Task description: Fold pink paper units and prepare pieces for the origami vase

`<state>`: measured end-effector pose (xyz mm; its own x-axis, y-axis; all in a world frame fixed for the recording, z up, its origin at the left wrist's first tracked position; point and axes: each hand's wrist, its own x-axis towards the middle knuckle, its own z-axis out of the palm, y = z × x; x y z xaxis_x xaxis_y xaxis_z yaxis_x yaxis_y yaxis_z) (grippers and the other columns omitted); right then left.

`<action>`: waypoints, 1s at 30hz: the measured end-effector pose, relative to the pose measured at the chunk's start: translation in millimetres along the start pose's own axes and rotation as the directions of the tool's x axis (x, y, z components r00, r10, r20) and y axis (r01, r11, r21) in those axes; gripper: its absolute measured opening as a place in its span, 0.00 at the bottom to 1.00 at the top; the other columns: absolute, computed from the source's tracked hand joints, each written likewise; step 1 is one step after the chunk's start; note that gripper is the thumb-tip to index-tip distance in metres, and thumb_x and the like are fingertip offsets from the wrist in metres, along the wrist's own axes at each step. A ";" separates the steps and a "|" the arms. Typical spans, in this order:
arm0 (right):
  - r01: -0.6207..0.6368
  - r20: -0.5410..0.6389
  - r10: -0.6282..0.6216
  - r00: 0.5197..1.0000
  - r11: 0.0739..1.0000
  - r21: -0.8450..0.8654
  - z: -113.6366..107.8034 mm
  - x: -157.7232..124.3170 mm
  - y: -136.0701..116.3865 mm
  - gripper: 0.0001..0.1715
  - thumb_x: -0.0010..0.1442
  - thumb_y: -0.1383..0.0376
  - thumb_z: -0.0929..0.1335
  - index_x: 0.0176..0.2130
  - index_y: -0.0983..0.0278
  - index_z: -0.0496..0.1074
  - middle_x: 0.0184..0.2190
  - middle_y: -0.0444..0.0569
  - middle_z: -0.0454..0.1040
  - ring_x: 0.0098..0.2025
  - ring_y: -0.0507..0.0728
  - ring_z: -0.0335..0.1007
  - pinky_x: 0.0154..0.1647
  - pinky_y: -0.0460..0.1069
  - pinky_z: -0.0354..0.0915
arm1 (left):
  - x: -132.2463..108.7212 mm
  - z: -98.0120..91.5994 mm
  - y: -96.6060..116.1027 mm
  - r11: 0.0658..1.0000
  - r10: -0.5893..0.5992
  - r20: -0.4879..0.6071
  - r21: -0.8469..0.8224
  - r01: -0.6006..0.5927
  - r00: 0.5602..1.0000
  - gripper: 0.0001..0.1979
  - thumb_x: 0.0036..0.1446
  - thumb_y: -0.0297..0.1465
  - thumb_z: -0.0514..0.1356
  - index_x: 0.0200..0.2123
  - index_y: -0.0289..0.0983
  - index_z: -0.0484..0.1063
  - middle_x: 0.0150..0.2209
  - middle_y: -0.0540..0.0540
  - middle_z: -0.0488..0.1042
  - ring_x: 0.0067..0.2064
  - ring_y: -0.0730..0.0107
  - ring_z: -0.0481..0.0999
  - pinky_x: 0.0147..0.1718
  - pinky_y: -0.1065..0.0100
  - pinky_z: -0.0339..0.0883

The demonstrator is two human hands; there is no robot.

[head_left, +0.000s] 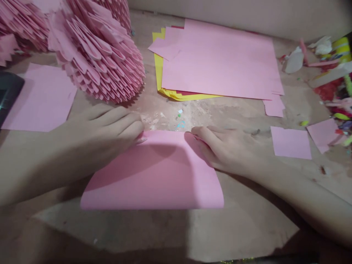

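Observation:
In the middle of the table a sheet of pink paper (159, 176) is bent over on itself, its rounded bend toward me and its edges together at the far side. My left hand (112, 128) grips the far left part of those edges, fingers pressed together. At the far right corner my right hand (217, 145) pinches the paper between thumb and fingers. Both hands hide the corners they hold. Their shadows fall across the sheet.
Behind lies a stack of pink paper (220, 62) over yellow sheets (158, 73). A folded-paper piece (101, 55) stands at back left, near another pink sheet (44, 99) and a dark object (9, 91). Right are a small pink piece (291, 143) and colourful scraps (330, 88).

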<state>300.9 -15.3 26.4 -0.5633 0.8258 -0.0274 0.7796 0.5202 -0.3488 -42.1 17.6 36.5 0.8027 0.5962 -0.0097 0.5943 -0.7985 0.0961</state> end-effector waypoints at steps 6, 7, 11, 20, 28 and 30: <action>0.329 -0.060 -0.356 0.932 0.907 -0.262 -0.4 12.7 0.4 0.17 0.80 0.67 0.62 0.60 0.60 0.75 0.50 0.56 0.83 0.52 0.64 0.74 0.52 0.57 0.64 | -2.9 -2.8 20.6 0.840 0.170 0.088 0.507 -0.191 0.981 0.25 0.75 0.19 0.39 0.66 0.25 0.66 0.61 0.30 0.74 0.57 0.47 0.76 0.52 0.50 0.75; 0.404 -0.002 -0.415 0.910 0.887 -0.225 -0.6 17.0 1.1 0.19 0.80 0.69 0.60 0.61 0.61 0.74 0.50 0.55 0.82 0.52 0.63 0.74 0.52 0.56 0.65 | -3.0 -1.9 21.6 0.830 0.202 0.076 0.516 -0.212 0.976 0.26 0.74 0.18 0.39 0.66 0.25 0.66 0.61 0.30 0.74 0.57 0.47 0.76 0.54 0.50 0.75; 0.466 0.133 -0.482 0.866 0.874 0.136 1.3 33.3 9.3 0.19 0.79 0.71 0.57 0.56 0.66 0.73 0.45 0.54 0.80 0.45 0.59 0.71 0.46 0.52 0.65 | -4.0 4.1 24.7 0.833 0.278 0.020 0.492 -0.252 0.960 0.31 0.66 0.14 0.39 0.61 0.37 0.71 0.58 0.40 0.78 0.56 0.55 0.79 0.59 0.54 0.73; 0.343 0.155 -0.412 0.898 0.875 0.341 1.1 45.7 6.0 0.06 0.72 0.61 0.65 0.44 0.61 0.68 0.38 0.49 0.75 0.35 0.56 0.62 0.41 0.52 0.59 | -11.9 4.3 31.2 0.836 0.476 -0.051 0.336 -0.434 0.878 0.36 0.59 0.09 0.46 0.58 0.45 0.78 0.58 0.50 0.83 0.56 0.65 0.82 0.59 0.63 0.76; 0.455 0.023 -0.457 0.889 0.889 0.049 25.7 47.6 7.6 0.33 0.81 0.42 0.55 0.44 0.63 0.72 0.35 0.50 0.75 0.33 0.58 0.63 0.40 0.53 0.56 | 22.6 16.7 42.2 0.737 0.589 -0.039 -0.385 -0.556 0.807 0.25 0.80 0.25 0.48 0.71 0.37 0.74 0.73 0.49 0.73 0.75 0.68 0.71 0.81 0.66 0.51; 0.463 0.021 -0.463 0.886 0.886 0.024 27.1 47.1 9.2 0.35 0.81 0.41 0.54 0.45 0.63 0.72 0.35 0.50 0.75 0.33 0.58 0.63 0.40 0.53 0.56 | 37.2 21.7 56.1 0.701 0.604 -0.002 -0.475 -0.532 0.797 0.25 0.82 0.33 0.48 0.74 0.32 0.69 0.74 0.46 0.71 0.75 0.64 0.72 0.81 0.64 0.50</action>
<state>274.2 22.5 -3.5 -0.8660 0.4860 0.1175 0.4237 0.8380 -0.3439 22.2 -6.9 19.9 0.9986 -0.0069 0.0522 -0.0344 -0.8374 0.5455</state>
